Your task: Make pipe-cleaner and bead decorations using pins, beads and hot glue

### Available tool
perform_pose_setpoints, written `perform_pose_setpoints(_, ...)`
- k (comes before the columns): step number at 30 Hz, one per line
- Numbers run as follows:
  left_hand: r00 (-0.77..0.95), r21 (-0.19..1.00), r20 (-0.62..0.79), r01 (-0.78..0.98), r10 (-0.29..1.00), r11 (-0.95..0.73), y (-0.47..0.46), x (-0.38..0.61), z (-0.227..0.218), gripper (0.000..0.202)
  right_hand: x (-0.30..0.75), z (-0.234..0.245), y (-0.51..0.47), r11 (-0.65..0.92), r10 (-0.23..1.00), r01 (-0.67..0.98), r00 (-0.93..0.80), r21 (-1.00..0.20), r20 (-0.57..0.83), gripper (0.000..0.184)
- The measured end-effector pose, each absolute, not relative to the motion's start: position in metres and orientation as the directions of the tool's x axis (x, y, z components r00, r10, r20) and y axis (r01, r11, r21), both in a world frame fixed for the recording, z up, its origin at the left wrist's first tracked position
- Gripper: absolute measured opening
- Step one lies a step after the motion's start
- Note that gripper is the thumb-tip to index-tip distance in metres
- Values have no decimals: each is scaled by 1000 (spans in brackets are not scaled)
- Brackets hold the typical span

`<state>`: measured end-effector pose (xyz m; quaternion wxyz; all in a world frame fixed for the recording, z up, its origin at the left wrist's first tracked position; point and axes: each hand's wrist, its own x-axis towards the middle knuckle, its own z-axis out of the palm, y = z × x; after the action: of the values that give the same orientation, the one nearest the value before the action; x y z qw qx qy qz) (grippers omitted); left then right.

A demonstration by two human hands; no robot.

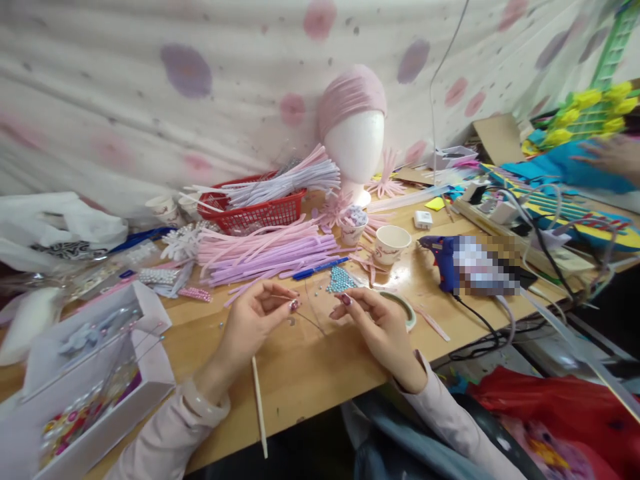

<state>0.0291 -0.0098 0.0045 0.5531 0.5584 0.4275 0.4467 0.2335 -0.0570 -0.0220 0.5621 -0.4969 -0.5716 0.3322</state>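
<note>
Above the table's front part, my left hand [256,315] pinches a thin dark wire [314,323] between thumb and forefinger; its free end slants down toward the right. My right hand [376,325] is to the right of the wire, thumb and fingertips drawn together. Whatever they hold, if anything, is too small to make out. Just beyond the right fingertips lies a small pile of blue beads [340,280]. A roll of pale green tape [411,312] sits partly hidden behind the right hand. Below the left wrist, a thin wooden stick [259,407] juts over the table edge.
Pink and lilac pipe cleaners [270,257], a blue pen [320,268], a red basket [260,217] and a paper cup [393,245] stand beyond. Right are a glue gun [444,263] and another person's hand [617,159]. White boxes [155,363] sit left.
</note>
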Motion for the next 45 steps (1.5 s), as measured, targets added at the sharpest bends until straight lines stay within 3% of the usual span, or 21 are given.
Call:
perform_pose_setpoints(3, 184, 966, -28, -246, 982, 74, -6, 22, 11, 29, 221, -5, -53, 292, 955, 14, 57, -956, 293, 17)
perform_pose_setpoints(5, 177, 915, -71, -379, 982, 135, -4, 17, 12, 32, 214, 9, -50, 298, 954, -22, 25, -954, 297, 15)
perform_pose_setpoints(10, 225, 743, -138, -620, 964, 251, -3, 8, 9, 33, 205, 23, -58, 362, 932, 117, -40, -925, 360, 11)
perform_pose_setpoints(15, 278, 578, -176, -748, 944, 327, -7, 5, 9, 27, 202, 18, -68, 506, 862, 251, -111, -825, 495, 26)
perform_pose_setpoints(19, 233, 513, -251, -791, 940, 333, -7, 4, 11, 14, 201, 17, -70, 533, 844, 317, -125, -785, 522, 30)
perform_pose_setpoints(29, 217, 491, -321, -795, 922, 358, -9, 4, 17, 36, 199, 16, -73, 500, 858, 382, -98, -777, 504, 29)
perform_pose_setpoints(35, 243, 544, -279, -757, 929, 361, -8, 2, 8, 42, 197, 14, -74, 497, 855, 384, -60, -778, 516, 28)
perform_pose_setpoints(45, 298, 522, -273, -753, 915, 401, -13, 5, 5, 53, 199, 12, -67, 559, 825, 431, -205, -708, 527, 34)
